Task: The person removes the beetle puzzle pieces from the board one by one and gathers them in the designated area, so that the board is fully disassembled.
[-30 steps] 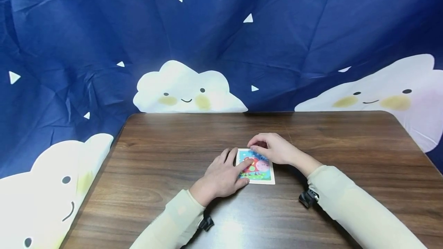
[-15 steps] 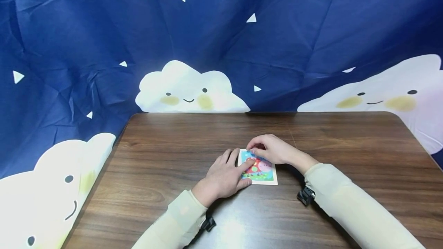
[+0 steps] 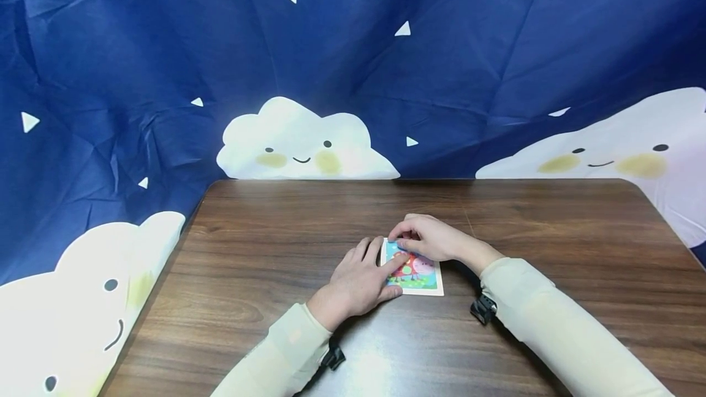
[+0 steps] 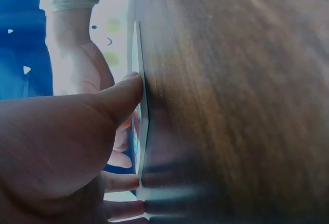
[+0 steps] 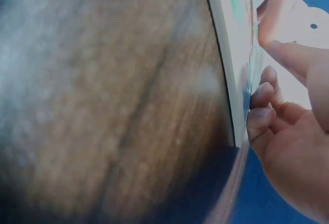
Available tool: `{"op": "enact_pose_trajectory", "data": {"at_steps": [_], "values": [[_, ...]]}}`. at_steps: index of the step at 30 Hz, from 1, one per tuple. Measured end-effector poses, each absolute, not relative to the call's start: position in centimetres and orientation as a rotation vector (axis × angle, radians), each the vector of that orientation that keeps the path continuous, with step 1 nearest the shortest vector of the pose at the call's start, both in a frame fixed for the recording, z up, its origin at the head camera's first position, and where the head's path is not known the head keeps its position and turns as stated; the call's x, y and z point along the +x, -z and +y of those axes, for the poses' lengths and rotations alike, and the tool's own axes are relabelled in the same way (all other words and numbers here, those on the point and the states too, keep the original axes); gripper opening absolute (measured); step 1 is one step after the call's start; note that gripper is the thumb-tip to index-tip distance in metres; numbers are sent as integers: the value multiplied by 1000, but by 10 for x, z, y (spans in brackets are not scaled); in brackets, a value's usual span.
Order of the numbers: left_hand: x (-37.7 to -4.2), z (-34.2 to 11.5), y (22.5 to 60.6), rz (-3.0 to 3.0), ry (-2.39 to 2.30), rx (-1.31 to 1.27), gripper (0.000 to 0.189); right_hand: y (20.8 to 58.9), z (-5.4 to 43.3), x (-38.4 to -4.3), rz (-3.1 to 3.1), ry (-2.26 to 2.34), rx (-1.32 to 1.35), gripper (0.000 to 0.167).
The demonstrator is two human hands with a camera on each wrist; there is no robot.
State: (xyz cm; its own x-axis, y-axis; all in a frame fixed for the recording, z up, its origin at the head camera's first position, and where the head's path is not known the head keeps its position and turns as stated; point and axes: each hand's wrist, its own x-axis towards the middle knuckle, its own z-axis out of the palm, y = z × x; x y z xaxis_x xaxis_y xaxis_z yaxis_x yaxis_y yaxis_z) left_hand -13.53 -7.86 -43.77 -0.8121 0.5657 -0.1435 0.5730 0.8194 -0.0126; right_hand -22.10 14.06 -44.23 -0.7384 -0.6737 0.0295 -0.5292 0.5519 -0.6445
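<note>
A small square picture board (image 3: 427, 283) with a white border lies flat on the table. Its print shows a pink pig in red on blue and green. My left hand (image 3: 355, 280) rests along its left side, fingers spread, forefinger across the picture. In the left wrist view the thumb (image 4: 131, 88) lies over the near edge. Over the far-left part of the picture, my right hand (image 3: 432, 238) bends its thumb and forefinger close together. The right wrist view has its other fingertips (image 5: 262, 116) curled beside the board's edge. I cannot tell whether the right fingers pinch anything.
The brown wooden table (image 3: 265, 231) has rounded far corners. Behind it hangs a dark blue cloth (image 3: 331, 48) printed with smiling clouds and white triangles. A black camera mount (image 3: 483, 309) sits under the right wrist and another mount (image 3: 333, 357) under the left.
My right hand has shifted slightly left along the board's far edge. The left hand keeps its place on the board; the whole view has drifted a little.
</note>
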Motion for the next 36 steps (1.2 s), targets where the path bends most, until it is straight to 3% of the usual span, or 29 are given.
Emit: {"op": "enact_pose_trajectory", "data": {"at_steps": [36], "values": [[-136,-76,434,2832,146,839,63,432,137,-219,2594,570,-1319,24]]}}
